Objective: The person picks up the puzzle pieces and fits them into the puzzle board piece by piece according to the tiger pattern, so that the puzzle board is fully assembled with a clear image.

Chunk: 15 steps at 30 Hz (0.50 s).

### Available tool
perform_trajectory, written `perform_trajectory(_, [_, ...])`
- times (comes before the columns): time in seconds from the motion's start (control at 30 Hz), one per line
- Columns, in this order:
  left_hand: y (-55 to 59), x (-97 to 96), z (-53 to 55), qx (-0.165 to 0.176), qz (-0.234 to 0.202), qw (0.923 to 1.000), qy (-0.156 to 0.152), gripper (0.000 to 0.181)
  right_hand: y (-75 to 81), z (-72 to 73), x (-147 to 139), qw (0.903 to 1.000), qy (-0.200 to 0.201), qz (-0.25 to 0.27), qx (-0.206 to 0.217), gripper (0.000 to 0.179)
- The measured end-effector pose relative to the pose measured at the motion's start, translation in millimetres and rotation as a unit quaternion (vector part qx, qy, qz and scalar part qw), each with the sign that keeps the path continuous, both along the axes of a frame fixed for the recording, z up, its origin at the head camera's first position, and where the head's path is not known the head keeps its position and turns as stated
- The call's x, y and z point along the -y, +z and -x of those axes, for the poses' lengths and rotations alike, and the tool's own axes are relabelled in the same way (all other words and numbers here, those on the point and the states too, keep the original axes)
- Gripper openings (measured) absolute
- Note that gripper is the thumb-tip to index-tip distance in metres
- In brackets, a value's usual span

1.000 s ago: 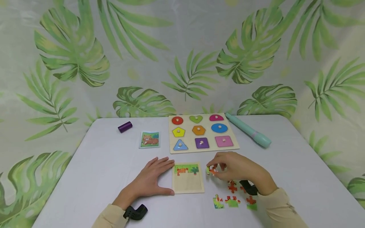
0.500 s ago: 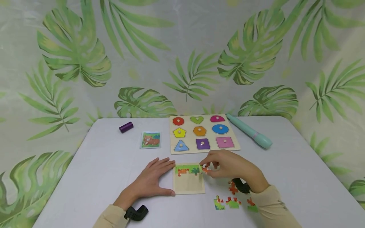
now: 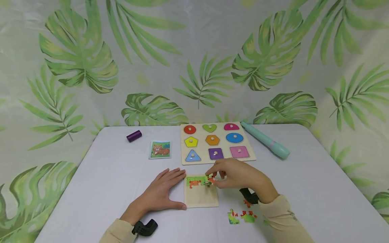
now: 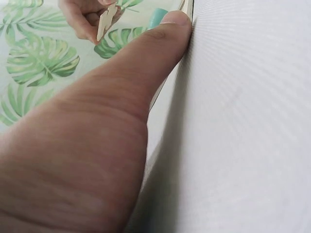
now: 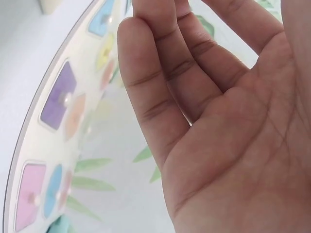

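A square wooden puzzle tray lies mid-table, with green and orange jigsaw pieces along its far side and bare wood nearer me. My left hand lies flat at its left side, index fingertip at the far left corner and thumb at the near one. My right hand pinches an orange and green jigsaw piece over the tray's far right corner. In the left wrist view that puzzle piece is tilted, its pale edge showing. The right wrist view shows the palm but not the piece.
Loose jigsaw pieces lie right of the tray, some partly hidden by my right forearm. Behind stands a shape board with knobbed shapes, a mint-green tapered tube beside it. A picture card and a purple cylinder lie at back left.
My right hand has carried the jigsaw piece leftward, from beside the tray to over its far right corner. My left hand has stayed at the tray's left side.
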<state>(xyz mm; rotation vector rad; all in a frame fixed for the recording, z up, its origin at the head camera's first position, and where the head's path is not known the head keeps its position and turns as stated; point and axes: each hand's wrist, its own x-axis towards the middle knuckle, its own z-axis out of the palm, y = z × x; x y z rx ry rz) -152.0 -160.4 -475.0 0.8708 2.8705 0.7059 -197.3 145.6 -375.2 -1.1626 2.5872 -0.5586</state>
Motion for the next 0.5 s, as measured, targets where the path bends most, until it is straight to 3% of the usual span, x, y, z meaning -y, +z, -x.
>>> perform_trajectory(0.5, [-1.1,0.2,0.1,-0.003,0.002,1.0,0.001,0.108,-6.5,-0.3,26,0.9997,0.02,0.009,0.011,0.03])
